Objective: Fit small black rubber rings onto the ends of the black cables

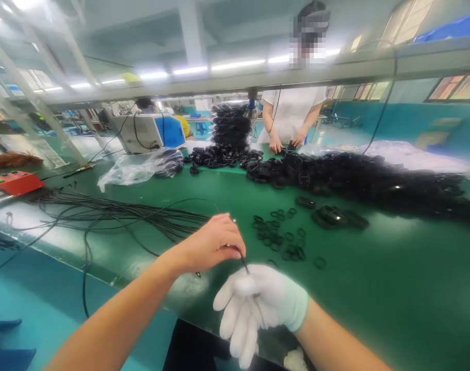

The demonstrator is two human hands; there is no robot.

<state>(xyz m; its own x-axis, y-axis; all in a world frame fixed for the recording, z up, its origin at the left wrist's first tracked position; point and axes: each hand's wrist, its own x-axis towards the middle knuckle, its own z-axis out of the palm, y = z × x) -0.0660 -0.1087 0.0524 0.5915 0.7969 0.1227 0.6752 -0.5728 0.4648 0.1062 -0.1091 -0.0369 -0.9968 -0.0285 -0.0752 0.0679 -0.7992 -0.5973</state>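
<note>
My bare left hand [214, 241] is closed around a thin black cable [245, 265], just above the green worktop. A short stretch of this cable runs down from its fingers to my right hand [260, 299]. That hand wears a white glove and pinches the cable between thumb and forefinger, its other fingers loosely extended. Whatever lies under the thumb is hidden. To the left, a bundle of long black cables [142, 212] reaches toward my left hand. Small black rings [272, 226] are scattered just beyond my hands.
A long heap of black oval parts [358, 175] spans the back right. A plastic bag [138, 166], a blue-and-white machine [153, 131] and a red control box [15, 182] stand left. Across the table a person [292, 113] handles black parts. A metal beam [219, 87] crosses above.
</note>
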